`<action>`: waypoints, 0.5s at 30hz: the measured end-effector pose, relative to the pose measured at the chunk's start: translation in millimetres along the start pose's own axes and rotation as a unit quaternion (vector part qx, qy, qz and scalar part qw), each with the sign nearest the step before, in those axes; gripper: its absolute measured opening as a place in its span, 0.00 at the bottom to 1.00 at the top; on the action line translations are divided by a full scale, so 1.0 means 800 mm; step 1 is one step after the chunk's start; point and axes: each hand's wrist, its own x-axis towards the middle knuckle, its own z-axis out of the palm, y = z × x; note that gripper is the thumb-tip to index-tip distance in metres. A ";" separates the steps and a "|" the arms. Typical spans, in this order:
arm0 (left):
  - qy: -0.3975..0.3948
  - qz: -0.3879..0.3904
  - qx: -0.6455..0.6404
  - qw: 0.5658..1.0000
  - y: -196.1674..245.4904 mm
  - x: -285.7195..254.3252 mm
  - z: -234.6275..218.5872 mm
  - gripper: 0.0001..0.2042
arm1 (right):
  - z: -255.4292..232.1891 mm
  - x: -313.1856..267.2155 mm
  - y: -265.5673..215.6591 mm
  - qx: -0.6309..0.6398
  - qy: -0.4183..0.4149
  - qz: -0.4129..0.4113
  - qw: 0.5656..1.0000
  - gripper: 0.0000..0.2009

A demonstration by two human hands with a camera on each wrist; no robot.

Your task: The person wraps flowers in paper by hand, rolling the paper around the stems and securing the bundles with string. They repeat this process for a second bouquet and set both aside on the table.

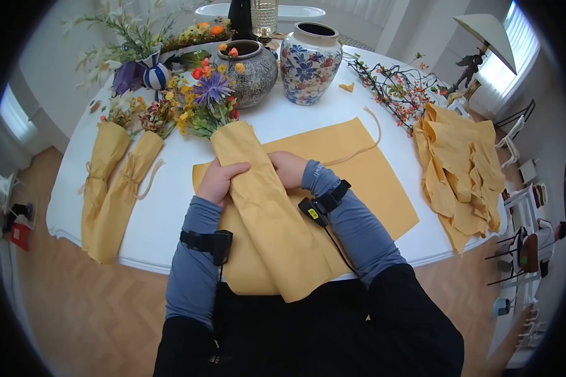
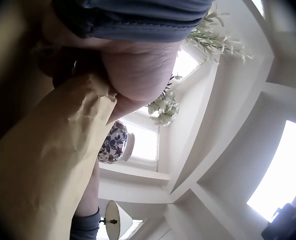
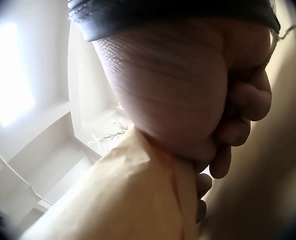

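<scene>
Both hands hold a bouquet wrapped in tan paper (image 1: 264,195), tilted with its flowers toward the vases. A purple flower (image 1: 212,88) and yellow and red blooms stick out of its top. My left hand (image 1: 218,179) grips the wrap's left side, thumb across the front. The right hand (image 1: 287,168) grips its right side, its fingers hidden behind the paper in the head view. Curled fingers (image 3: 233,132) show beside the wrap in the right wrist view. Under the bouquet lies a flat tan paper sheet (image 1: 371,188), with a loose cord (image 1: 365,149) on it.
Two tied paper bouquets (image 1: 116,207) lie at left. Behind stand a grey round vase (image 1: 251,75) and a blue-floral vase (image 1: 308,66). Orange-flowered branches (image 1: 396,88) and a crumpled tan paper pile (image 1: 462,169) are at right on the white table (image 1: 63,182).
</scene>
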 end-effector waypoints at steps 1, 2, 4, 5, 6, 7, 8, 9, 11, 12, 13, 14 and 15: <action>0.001 -0.001 0.014 1.000 -0.001 0.000 0.000 0.25 | 0.002 0.000 0.004 -0.006 0.004 -0.008 1.000 0.20; 0.001 -0.003 0.028 1.000 -0.002 0.001 -0.001 0.25 | 0.002 -0.001 0.005 -0.012 0.009 -0.016 1.000 0.19; 0.010 0.005 0.054 0.998 -0.004 0.002 -0.004 0.25 | -0.006 -0.003 0.007 -0.042 -0.013 0.021 0.999 0.18; 0.020 0.013 0.077 0.997 -0.005 0.003 -0.005 0.25 | -0.012 -0.005 0.008 -0.072 -0.036 0.059 0.995 0.17; 0.020 0.014 0.079 0.997 -0.008 0.005 -0.006 0.25 | -0.021 -0.011 0.004 -0.072 -0.036 0.057 0.995 0.17; 0.027 0.010 0.098 0.995 -0.010 0.007 -0.008 0.24 | -0.032 -0.020 -0.001 -0.101 -0.059 0.095 0.989 0.16; 0.036 0.009 0.118 0.992 -0.010 0.008 -0.010 0.23 | -0.043 -0.028 -0.009 -0.132 -0.082 0.130 0.979 0.15; 0.039 0.013 0.121 0.992 -0.009 0.008 -0.011 0.23 | -0.053 -0.035 -0.014 -0.133 -0.081 0.125 0.980 0.15; 0.043 -0.015 0.135 0.990 -0.007 0.007 -0.008 0.24 | -0.071 -0.052 -0.025 -0.167 -0.048 0.154 0.973 0.16; 0.044 -0.013 0.138 0.989 -0.004 0.005 -0.004 0.24 | -0.080 -0.061 -0.033 -0.166 -0.046 0.152 0.973 0.16; 0.055 -0.019 0.183 0.981 -0.001 0.002 -0.001 0.24 | -0.087 -0.070 -0.040 -0.161 -0.022 0.154 0.975 0.16; 0.066 -0.024 0.227 0.971 0.002 -0.002 0.003 0.25 | -0.094 -0.080 -0.048 -0.154 0.001 0.156 0.976 0.16; 0.068 -0.024 0.229 0.971 0.007 -0.006 0.007 0.25 | -0.102 -0.089 -0.059 -0.153 0.001 0.154 0.976 0.16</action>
